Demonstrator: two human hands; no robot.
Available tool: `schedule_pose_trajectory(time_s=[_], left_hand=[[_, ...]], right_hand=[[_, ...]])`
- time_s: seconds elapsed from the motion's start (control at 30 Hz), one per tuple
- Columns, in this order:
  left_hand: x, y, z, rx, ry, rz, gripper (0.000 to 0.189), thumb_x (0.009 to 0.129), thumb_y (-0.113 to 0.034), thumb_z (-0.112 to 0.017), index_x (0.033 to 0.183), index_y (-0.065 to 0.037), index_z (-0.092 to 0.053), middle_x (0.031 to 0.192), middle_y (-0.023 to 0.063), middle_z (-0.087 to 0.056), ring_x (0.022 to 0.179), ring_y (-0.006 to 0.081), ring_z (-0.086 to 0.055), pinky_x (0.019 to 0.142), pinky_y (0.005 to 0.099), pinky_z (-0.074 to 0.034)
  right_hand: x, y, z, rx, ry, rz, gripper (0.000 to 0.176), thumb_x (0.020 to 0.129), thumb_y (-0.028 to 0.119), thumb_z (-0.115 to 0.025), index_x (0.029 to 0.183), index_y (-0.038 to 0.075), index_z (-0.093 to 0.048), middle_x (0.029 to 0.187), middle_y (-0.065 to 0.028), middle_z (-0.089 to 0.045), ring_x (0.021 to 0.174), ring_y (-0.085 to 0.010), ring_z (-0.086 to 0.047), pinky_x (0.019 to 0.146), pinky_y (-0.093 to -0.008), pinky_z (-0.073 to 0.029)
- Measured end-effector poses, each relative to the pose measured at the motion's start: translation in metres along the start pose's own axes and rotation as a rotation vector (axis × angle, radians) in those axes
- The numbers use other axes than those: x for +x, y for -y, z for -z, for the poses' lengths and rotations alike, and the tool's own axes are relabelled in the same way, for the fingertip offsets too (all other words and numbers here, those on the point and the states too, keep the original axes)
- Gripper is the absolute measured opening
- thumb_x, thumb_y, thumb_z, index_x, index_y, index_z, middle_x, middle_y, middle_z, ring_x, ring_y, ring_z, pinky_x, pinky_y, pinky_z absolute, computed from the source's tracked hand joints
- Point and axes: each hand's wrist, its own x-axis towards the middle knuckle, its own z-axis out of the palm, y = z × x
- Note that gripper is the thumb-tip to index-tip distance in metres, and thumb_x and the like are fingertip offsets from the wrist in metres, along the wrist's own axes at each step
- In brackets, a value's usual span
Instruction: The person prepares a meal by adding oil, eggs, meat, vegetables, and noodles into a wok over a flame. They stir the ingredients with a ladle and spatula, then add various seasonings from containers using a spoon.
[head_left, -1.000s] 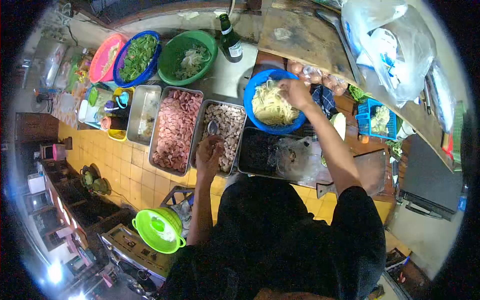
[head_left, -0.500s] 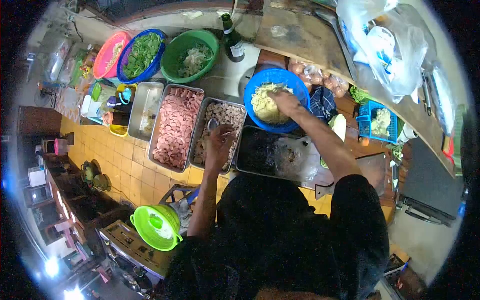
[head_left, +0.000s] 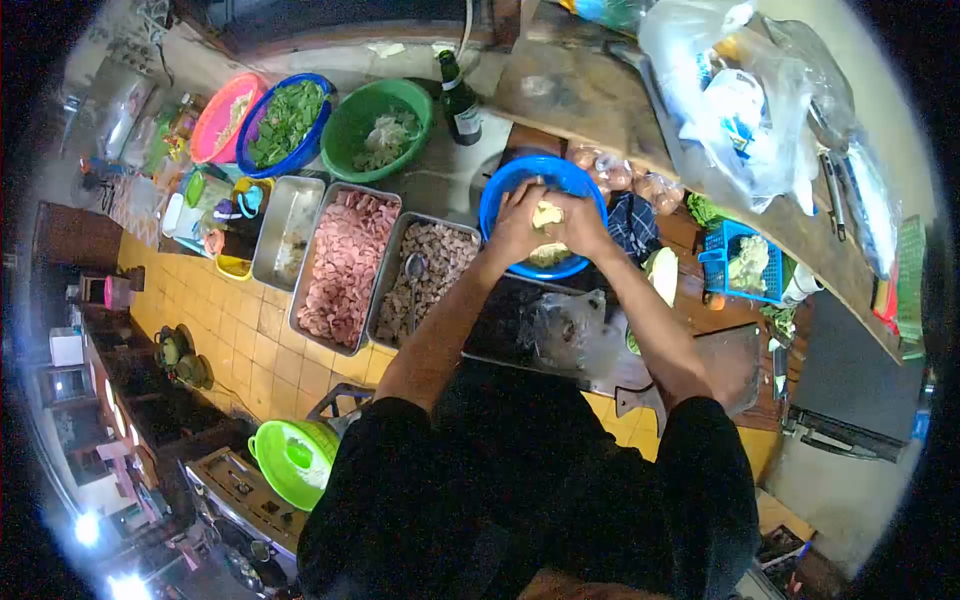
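Note:
Both my hands are down in a blue bowl [head_left: 490, 195], cupped around a pale yellow heap of noodle-like strands [head_left: 548, 214]. My left hand [head_left: 515, 228] closes on the heap's left side. On the other side, my right hand [head_left: 580, 226] presses in with fingers curled over it. Some of the strands show between my hands and lower in the bowl. Left of the bowl, a spoon [head_left: 415, 266] lies in a metal tray of small diced pieces [head_left: 440, 245]. A dark tray [head_left: 490, 325] with a clear plastic bag [head_left: 568, 328] lies just below the bowl.
Sliced pink meat [head_left: 350, 260] fills another tray on the left. Behind stand a green basin [head_left: 340, 150], a blue basin of leaves [head_left: 285, 120] and a bottle [head_left: 460, 105]. A raised wooden shelf [head_left: 570, 110] juts out at upper right. A cleaver [head_left: 638, 402] lies near the front edge.
My left hand has left the spoon in the diced tray and moved right into the blue bowl. My right hand stays there, and both now squeeze the yellow strands.

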Motion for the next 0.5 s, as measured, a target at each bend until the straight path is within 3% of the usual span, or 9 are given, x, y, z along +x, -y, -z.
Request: schedule_pose_trajectory(time_s=[0.03,0.1,0.17,0.23,0.37,0.4,0.47,0.5], left_hand=[[0.003,0.002,-0.004,-0.003,-0.002,-0.011,0.075,0.064,-0.024,-0.075,0.125,-0.002,-0.039,0.116,0.0193,-0.05,0.103,0.0357,-0.052,0.09,0.0373,-0.041],[0.007,-0.001,0.001,-0.334,0.318,0.331,0.069,0.061,-0.021,-0.075,0.12,0.001,-0.045,0.112,0.0203,-0.053,0.107,0.0335,-0.05,0.093,0.0369,-0.037],[0.005,0.007,-0.006,-0.424,0.306,0.283,0.058,0.062,-0.019,-0.072,0.113,0.002,-0.052,0.106,0.0209,-0.056,0.106,0.033,-0.05,0.092,0.0382,-0.037],[-0.004,0.024,-0.023,-0.103,0.252,0.11,0.052,0.063,-0.017,-0.07,0.109,0.001,-0.054,0.105,0.0211,-0.056,0.099,0.0347,-0.053,0.089,0.039,-0.04],[-0.004,0.033,-0.027,-0.058,0.252,0.28,0.049,0.063,-0.016,-0.069,0.107,-0.002,-0.054,0.102,0.0208,-0.057,0.102,0.0364,-0.05,0.089,0.0403,-0.04],[0.003,0.025,-0.02,-0.168,0.285,0.326,0.053,0.063,-0.013,-0.069,0.111,-0.003,-0.049,0.102,0.0197,-0.056,0.103,0.0363,-0.049,0.089,0.0402,-0.04],[0.013,0.028,-0.025,-0.167,0.247,0.3,0.056,0.063,-0.011,-0.069,0.113,-0.003,-0.046,0.103,0.0193,-0.056,0.103,0.0362,-0.05,0.089,0.0402,-0.04],[0.014,0.028,-0.025,-0.165,0.208,0.278,0.059,0.062,-0.009,-0.069,0.116,-0.003,-0.043,0.104,0.0189,-0.055,0.102,0.0361,-0.05,0.088,0.0402,-0.041]], right_hand=[[-0.003,-0.003,0.003,0.12,-0.009,-0.023,0.045,0.063,0.004,-0.068,0.107,0.007,-0.058,0.097,-0.0169,-0.062,0.09,-0.033,-0.058,0.078,-0.0378,-0.047],[-0.008,-0.003,0.011,0.079,-0.055,0.017,0.041,0.062,0.004,-0.068,0.102,0.005,-0.06,0.095,-0.0173,-0.062,0.088,-0.0325,-0.059,0.077,-0.0375,-0.047],[-0.016,0.004,0.016,0.023,-0.063,0.009,0.04,0.062,0.005,-0.068,0.101,0.005,-0.06,0.093,-0.0179,-0.062,0.086,-0.0324,-0.06,0.076,-0.0373,-0.047],[-0.016,0.009,0.021,-0.027,-0.075,0.008,0.039,0.062,0.005,-0.068,0.1,0.005,-0.061,0.091,-0.0185,-0.062,0.085,-0.0324,-0.06,0.075,-0.0371,-0.048],[-0.02,0.021,0.03,-0.034,-0.055,-0.041,0.038,0.063,0.006,-0.067,0.1,0.005,-0.061,0.087,-0.0191,-0.062,0.082,-0.0326,-0.06,0.073,-0.0377,-0.048],[-0.022,0.026,0.034,-0.075,-0.047,-0.082,0.036,0.064,0.006,-0.065,0.099,0.004,-0.061,0.088,-0.0194,-0.062,0.082,-0.0328,-0.06,0.073,-0.0369,-0.047],[-0.021,0.032,0.041,-0.082,-0.104,-0.112,0.035,0.066,0.007,-0.061,0.101,0.003,-0.06,0.087,-0.0209,-0.061,0.082,-0.0337,-0.06,0.075,-0.0376,-0.047],[-0.021,0.031,0.044,-0.084,-0.103,-0.214,0.043,0.066,0.005,-0.059,0.109,0.004,-0.056,0.095,-0.0221,-0.06,0.089,-0.0348,-0.058,0.081,-0.0382,-0.045]])
